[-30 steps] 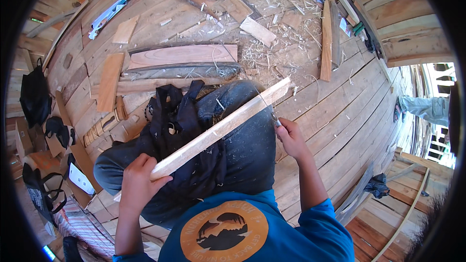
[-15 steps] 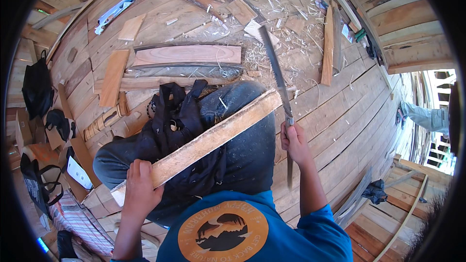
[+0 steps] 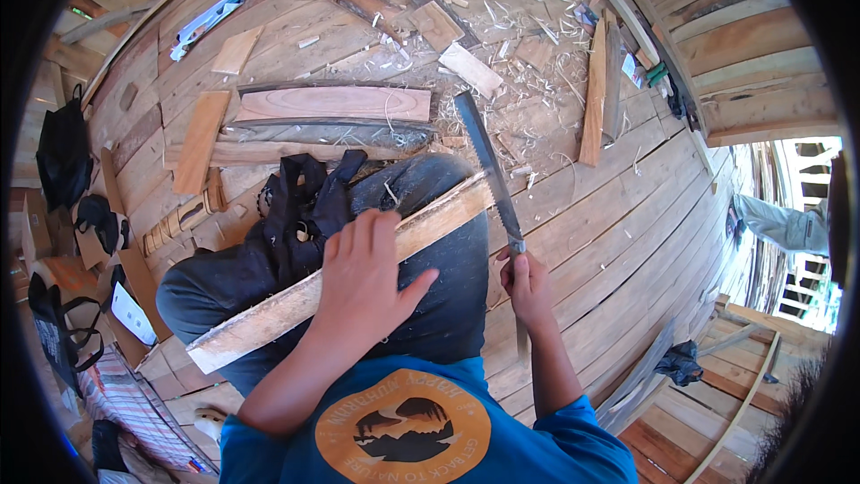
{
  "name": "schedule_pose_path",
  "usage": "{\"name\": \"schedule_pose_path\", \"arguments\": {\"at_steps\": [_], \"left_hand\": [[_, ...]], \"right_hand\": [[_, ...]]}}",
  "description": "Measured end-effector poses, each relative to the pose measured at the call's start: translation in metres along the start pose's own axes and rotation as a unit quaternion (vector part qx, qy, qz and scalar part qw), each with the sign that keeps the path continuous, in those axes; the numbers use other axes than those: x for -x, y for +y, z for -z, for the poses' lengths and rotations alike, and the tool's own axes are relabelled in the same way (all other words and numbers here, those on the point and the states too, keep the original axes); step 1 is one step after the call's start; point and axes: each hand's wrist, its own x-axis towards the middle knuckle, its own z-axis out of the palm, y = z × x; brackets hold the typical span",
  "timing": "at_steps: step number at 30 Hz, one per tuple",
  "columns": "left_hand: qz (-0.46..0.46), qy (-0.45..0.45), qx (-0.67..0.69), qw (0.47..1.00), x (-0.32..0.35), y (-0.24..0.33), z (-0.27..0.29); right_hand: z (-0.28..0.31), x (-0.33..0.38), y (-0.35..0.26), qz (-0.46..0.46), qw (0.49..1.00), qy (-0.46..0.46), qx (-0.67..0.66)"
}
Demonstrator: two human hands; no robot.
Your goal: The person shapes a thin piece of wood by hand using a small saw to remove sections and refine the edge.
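Observation:
A long, narrow piece of pale wood (image 3: 269, 318) with a rough upper edge lies slantwise across my lap, over dark trousers. My left hand (image 3: 363, 269) is over its middle, fingers extended and thumb spread wide; whether the palm touches the wood I cannot tell. In my right hand (image 3: 527, 287) is a machete (image 3: 488, 157), its fingers wrapped round the handle, which sticks out below the fist. The dark, straight blade points away from me, crossing close by the far right end of the wood; contact there is unclear.
Wood shavings (image 3: 546, 72) and offcuts litter the floor ahead. A reddish board (image 3: 336, 105) lies beyond my knees, with a plank (image 3: 201, 143) to its left. Black bags (image 3: 64, 148) and cardboard boxes stand at left. Someone's trouser leg (image 3: 784, 222) shows at far right.
My left hand has let go of the near left end of the wood and moved right and forward to its middle, opening. The machete has shifted slightly left and toward me.

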Motion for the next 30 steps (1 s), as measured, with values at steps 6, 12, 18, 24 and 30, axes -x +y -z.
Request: {"name": "schedule_pose_path", "arguments": {"at_steps": [6,12,18,24,30], "left_hand": [[0.031,-0.052,-0.084,0.995,-0.035,-0.006,-0.036],[0.005,-0.037,-0.114,0.993,-0.039,-0.013,-0.046],[0.014,-0.054,-0.104,0.993,-0.039,-0.013,-0.042],[0.020,-0.072,-0.092,0.993,-0.024,-0.029,-0.026],[-0.013,-0.083,-0.091,0.992,-0.025,-0.037,-0.020]], "right_hand": [[-0.009,0.001,0.008,0.028,0.998,0.023,0.057],[-0.003,-0.006,0.018,0.028,0.999,0.022,0.033],[0.013,-0.011,0.014,0.051,0.992,-0.002,0.111],[0.015,-0.005,-0.010,0.023,0.988,-0.075,0.130],[-0.005,0.000,-0.011,0.018,0.990,-0.069,0.121]]}}
